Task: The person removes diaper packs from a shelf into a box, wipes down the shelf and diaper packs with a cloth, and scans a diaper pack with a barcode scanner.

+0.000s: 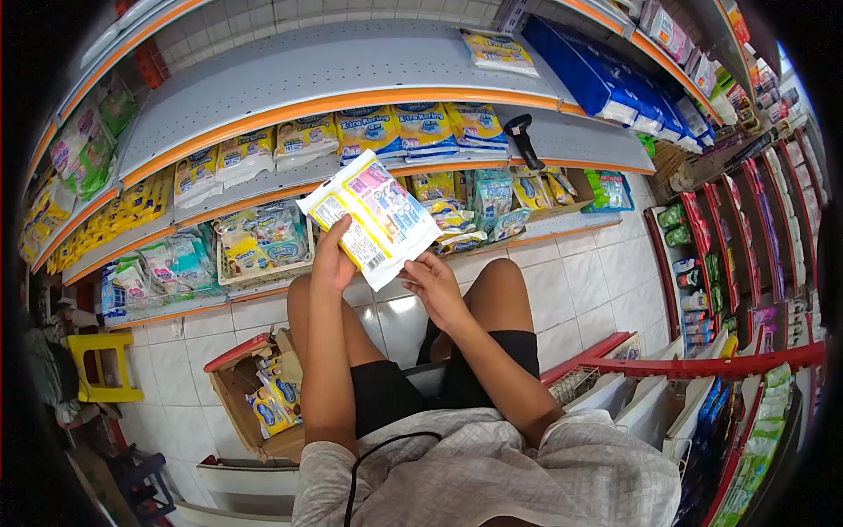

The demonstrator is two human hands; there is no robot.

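Observation:
A white, yellow and pink diaper pack (pixel 386 211) is held tilted in front of the shelves, its printed side with a barcode facing me. My left hand (pixel 334 255) is closed around the pack's left edge, thumb on the front. At the lower right corner, my right hand (pixel 432 283) pinches the edge of the wrapper. Just behind the pack, yellow and blue diaper packs (pixel 369 132) stand in a row on the middle shelf. A black handheld scanner (pixel 523 142) rests at the right of that row.
A single pack (pixel 499 51) lies on the upper shelf (pixel 307 66). Baskets of packs (pixel 263 241) fill the bottom shelf. An open cardboard box (pixel 230 378) with packs sits on the floor at left, near a yellow stool (pixel 104 367). Red-edged racks (pixel 702 360) stand close on the right.

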